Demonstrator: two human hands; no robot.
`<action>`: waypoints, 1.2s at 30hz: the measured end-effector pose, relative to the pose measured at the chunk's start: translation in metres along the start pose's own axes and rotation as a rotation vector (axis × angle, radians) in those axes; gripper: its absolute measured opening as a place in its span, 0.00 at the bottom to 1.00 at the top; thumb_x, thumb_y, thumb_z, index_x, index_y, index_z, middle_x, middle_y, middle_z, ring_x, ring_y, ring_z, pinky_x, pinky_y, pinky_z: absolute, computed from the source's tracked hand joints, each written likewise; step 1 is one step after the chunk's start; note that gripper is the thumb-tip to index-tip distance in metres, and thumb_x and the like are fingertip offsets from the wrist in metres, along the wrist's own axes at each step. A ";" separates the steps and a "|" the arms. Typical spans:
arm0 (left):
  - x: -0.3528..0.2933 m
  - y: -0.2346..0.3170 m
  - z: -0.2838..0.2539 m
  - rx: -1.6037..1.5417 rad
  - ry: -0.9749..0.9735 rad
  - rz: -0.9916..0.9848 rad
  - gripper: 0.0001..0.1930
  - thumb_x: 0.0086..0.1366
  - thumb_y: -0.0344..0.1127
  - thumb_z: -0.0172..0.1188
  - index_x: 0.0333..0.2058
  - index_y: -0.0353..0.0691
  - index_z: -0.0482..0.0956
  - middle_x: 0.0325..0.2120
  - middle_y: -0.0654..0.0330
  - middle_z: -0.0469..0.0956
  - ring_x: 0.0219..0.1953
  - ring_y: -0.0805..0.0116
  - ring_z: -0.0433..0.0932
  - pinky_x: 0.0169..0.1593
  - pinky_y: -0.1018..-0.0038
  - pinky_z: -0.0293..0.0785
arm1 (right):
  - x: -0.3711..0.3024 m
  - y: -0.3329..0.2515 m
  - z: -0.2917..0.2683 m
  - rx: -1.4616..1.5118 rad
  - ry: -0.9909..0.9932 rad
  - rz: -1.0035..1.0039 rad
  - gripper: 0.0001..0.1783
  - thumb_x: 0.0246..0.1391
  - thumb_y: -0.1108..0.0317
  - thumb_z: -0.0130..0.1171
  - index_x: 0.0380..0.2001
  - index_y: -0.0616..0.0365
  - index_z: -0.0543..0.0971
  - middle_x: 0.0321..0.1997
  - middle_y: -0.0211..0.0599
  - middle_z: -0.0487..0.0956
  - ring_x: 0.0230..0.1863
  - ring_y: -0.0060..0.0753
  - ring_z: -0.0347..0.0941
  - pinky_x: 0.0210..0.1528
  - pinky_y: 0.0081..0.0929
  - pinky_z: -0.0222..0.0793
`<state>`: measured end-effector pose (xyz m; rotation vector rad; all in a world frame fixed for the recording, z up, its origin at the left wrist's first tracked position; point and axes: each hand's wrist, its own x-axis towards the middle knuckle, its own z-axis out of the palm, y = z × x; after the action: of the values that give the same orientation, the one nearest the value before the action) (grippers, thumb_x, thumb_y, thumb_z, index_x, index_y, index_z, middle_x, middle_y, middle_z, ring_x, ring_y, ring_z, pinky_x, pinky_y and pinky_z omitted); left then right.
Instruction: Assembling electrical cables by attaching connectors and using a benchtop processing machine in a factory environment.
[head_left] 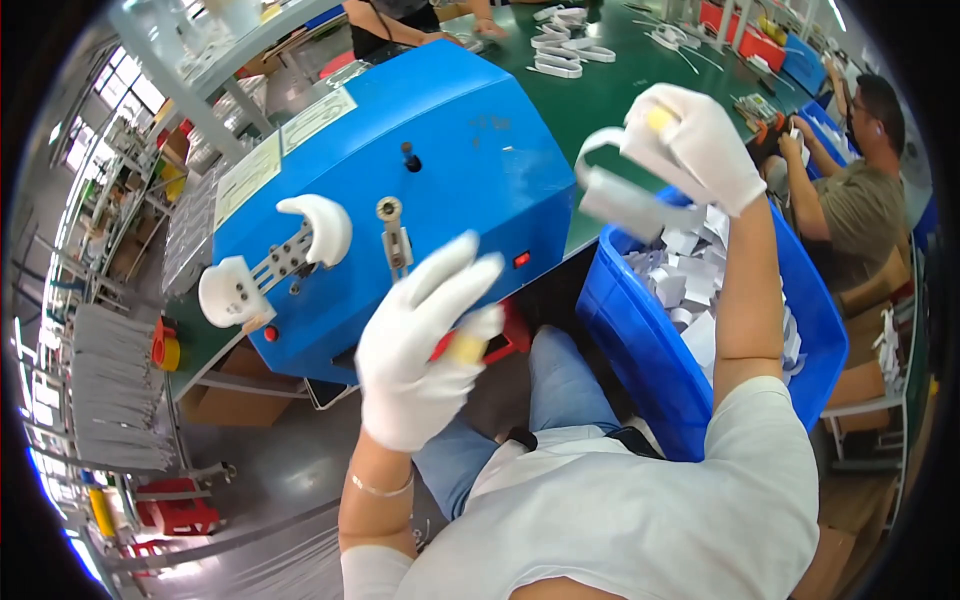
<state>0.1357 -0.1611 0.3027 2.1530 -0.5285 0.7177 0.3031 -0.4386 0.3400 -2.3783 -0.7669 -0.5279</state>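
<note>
Factory floor, green workbench (610,95) running back, shelving along the left, other workers seated further down the line. Biggest thing near the person: a blue machine housing (440,170) on the bench, straight ahead of the left hand and left of the right hand. On its sloped front sit two white curved holders (275,260) joined by a metal slotted bar, up and left of the left hand, plus a small metal lever (393,235) just above that hand's fingertips.

Next, a blue plastic bin (650,350) of white parts, directly below the right hand and forearm, touching the machine's right side as far as I can tell.

Right hand (700,140), white glove, raised over the bin, fingers closed around one end of a white looped band piece (620,190). The piece hangs out left and downward from that hand, long axis slanting from the fist toward the machine; the loop end points away from the bin. It is blurred, so the exact shape is unclear.

Left hand (425,350), white glove, fingers spread and loose, holding nothing, hovering just in front of the machine face, below and left of the band piece. Right hand has the piece; the left is well apart from it but nearer the holders.

More white band pieces (560,50) lie on the bench far beyond both hands.
</note>
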 end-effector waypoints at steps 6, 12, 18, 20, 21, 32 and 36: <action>0.020 -0.003 0.007 -0.106 0.118 0.072 0.17 0.53 0.19 0.61 0.43 0.35 0.79 0.44 0.52 0.78 0.42 0.64 0.78 0.45 0.75 0.73 | 0.005 -0.091 0.047 0.530 -0.387 -0.182 0.10 0.48 0.66 0.61 0.33 0.61 0.77 0.32 0.37 0.76 0.32 0.28 0.72 0.39 0.22 0.67; 0.001 -0.013 -0.076 0.226 0.611 -0.169 0.13 0.53 0.18 0.55 0.38 0.32 0.80 0.29 0.56 0.79 0.30 0.73 0.77 0.36 0.78 0.73 | 0.015 -0.129 0.082 0.878 -0.018 -0.176 0.20 0.61 0.57 0.51 0.45 0.63 0.77 0.40 0.36 0.78 0.42 0.23 0.72 0.49 0.22 0.66; 0.004 -0.029 -0.121 0.502 0.605 -0.301 0.10 0.57 0.27 0.56 0.38 0.36 0.81 0.21 0.55 0.76 0.20 0.76 0.73 0.26 0.79 0.69 | 0.033 -0.176 0.137 0.808 0.080 -0.294 0.18 0.58 0.61 0.56 0.47 0.62 0.75 0.40 0.34 0.78 0.34 0.19 0.73 0.35 0.17 0.69; 0.000 -0.040 -0.123 0.549 0.646 -0.241 0.10 0.59 0.28 0.56 0.40 0.37 0.81 0.21 0.59 0.77 0.19 0.79 0.71 0.25 0.80 0.68 | 0.034 -0.188 0.143 0.922 -0.028 -0.148 0.18 0.58 0.61 0.57 0.47 0.62 0.75 0.39 0.32 0.78 0.18 0.13 0.68 0.14 0.12 0.61; 0.000 -0.039 -0.121 0.352 0.642 -0.331 0.10 0.61 0.29 0.56 0.40 0.37 0.81 0.22 0.62 0.78 0.20 0.80 0.71 0.25 0.81 0.68 | 0.034 -0.190 0.142 0.924 -0.033 -0.156 0.18 0.58 0.61 0.57 0.47 0.62 0.75 0.39 0.32 0.78 0.18 0.13 0.68 0.14 0.12 0.61; -0.001 -0.034 -0.125 -0.071 0.647 -0.467 0.10 0.60 0.26 0.58 0.40 0.34 0.81 0.25 0.65 0.77 0.22 0.84 0.70 0.25 0.85 0.68 | 0.047 -0.188 0.135 1.048 -0.141 -0.110 0.15 0.55 0.63 0.60 0.42 0.62 0.78 0.39 0.31 0.79 0.44 0.19 0.71 0.50 0.18 0.64; 0.001 -0.045 -0.124 0.099 0.716 -0.357 0.08 0.62 0.30 0.58 0.36 0.34 0.82 0.19 0.68 0.74 0.18 0.84 0.67 0.21 0.85 0.65 | 0.051 -0.189 0.134 1.048 -0.173 -0.121 0.14 0.56 0.63 0.60 0.41 0.61 0.79 0.38 0.30 0.79 0.41 0.18 0.71 0.48 0.17 0.64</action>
<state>0.1233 -0.0361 0.3441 1.8281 0.2651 1.2337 0.2480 -0.2075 0.3413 -1.4077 -0.9542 0.0683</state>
